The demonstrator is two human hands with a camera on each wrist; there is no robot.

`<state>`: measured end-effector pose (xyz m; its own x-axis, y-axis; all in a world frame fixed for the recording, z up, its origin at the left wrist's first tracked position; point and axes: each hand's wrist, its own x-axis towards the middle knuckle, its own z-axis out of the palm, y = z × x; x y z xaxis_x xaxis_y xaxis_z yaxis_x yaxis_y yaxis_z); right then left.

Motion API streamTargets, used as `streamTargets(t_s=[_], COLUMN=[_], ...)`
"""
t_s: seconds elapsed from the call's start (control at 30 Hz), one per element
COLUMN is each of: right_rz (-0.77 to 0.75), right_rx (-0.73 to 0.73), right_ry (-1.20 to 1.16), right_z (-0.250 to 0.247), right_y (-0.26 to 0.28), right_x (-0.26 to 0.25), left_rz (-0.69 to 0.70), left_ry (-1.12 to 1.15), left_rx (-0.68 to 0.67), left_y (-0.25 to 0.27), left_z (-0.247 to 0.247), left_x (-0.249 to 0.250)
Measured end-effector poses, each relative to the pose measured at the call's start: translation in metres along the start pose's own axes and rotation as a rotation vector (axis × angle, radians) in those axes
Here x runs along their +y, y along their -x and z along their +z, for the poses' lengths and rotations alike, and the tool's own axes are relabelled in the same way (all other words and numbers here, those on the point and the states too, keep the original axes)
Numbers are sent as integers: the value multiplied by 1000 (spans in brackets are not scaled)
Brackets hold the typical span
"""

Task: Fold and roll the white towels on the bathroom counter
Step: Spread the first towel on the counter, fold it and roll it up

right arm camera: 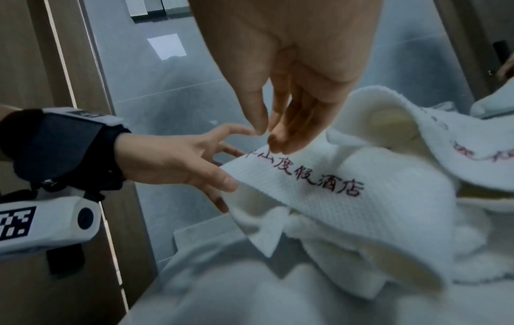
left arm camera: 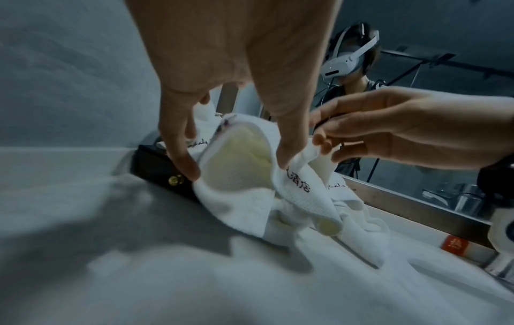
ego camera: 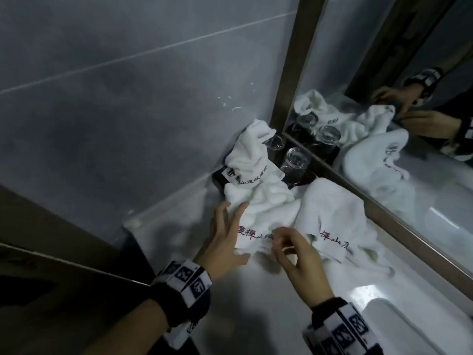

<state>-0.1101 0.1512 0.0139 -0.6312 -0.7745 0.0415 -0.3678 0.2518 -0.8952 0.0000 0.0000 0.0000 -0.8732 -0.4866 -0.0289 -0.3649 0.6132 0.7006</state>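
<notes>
Two crumpled white towels lie on the white counter [ego camera: 176, 242], each with a band of dark red stitched characters. The nearer towel [ego camera: 261, 201] [left arm camera: 242, 198] [right arm camera: 319, 189] runs from a black tray toward me. My left hand [ego camera: 230, 226] [left arm camera: 239, 162] [right arm camera: 230, 158] has its fingers spread, with the thumb and fingertips touching the end of the stitched band. The fingertips of my right hand [ego camera: 277, 239] [left arm camera: 322, 132] [right arm camera: 268, 138] are drawn close together and touch the band's top edge; no cloth shows between them. The second towel [ego camera: 332, 208] lies to the right by the mirror.
Upturned glasses [ego camera: 295, 160] stand on the black tray [ego camera: 220, 178] in the corner, partly under the nearer towel. A framed mirror [ego camera: 384, 124] runs along the right. The sink basin [ego camera: 399, 326] is at the lower right and a wooden door frame [ego camera: 51, 239] at the left.
</notes>
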Motion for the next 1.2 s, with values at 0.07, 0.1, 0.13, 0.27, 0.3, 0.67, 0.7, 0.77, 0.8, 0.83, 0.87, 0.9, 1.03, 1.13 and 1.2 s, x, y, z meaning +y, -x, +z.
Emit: streamTargets(t_s=[0.07, 0.1, 0.13, 0.27, 0.3, 0.67, 0.7, 0.77, 0.8, 0.83, 0.87, 0.9, 1.03, 1.13, 1.2], right_rz=[-34, -44, -58, -7, 66, -58, -49, 10, 71, 152, 231, 298, 436, 396, 319], right_rx=[71, 66, 35, -162, -205, 73, 63, 9, -23, -55, -88, -122, -237, -340, -466], right_ry=[94, 147, 215, 620, 711, 267, 184, -25, -147, -262, -377, -484, -709, -846, -724], right_z=[-6, -7, -8, -2, -2, -26, -26, -22, -19, -16, -13, -9, 2, 11, 15], right_y=[-13, -20, -27, -48, -52, -59, -59, -60, -59, -58, -58, -58, -55, -46, -37], right_x=[3, 7, 9, 30, 34, -37, -49, -70, -79, -87, -92, -96, -105, -97, -88], left_rz=[-65, -108, -144, -142, -152, -123, -145, -202, -225, -229, -212, -201, -229, -268, -318], left_ry=[-83, -108, -91, 117, 176, 1028, 1111, 1220, 1233, 1235, 1209, 1158, 1096, 1202, 1301], left_rx=[-37, -59, -55, 65, 94, 389, 345, 211, 143, 76, 10, -53, -163, -82, -9], left_y=[-14, -20, -26, -36, -35, -25, -22, -11, -3, 6, 15, 25, 53, 60, 61], left_z=[7, 9, 12, 11, 7, -76, -78, -78, -77, -75, -73, -71, -64, -64, -66], left_x=[8, 11, 14, 9, 8, 36, 36, 31, 28, 24, 19, 17, 14, 15, 14])
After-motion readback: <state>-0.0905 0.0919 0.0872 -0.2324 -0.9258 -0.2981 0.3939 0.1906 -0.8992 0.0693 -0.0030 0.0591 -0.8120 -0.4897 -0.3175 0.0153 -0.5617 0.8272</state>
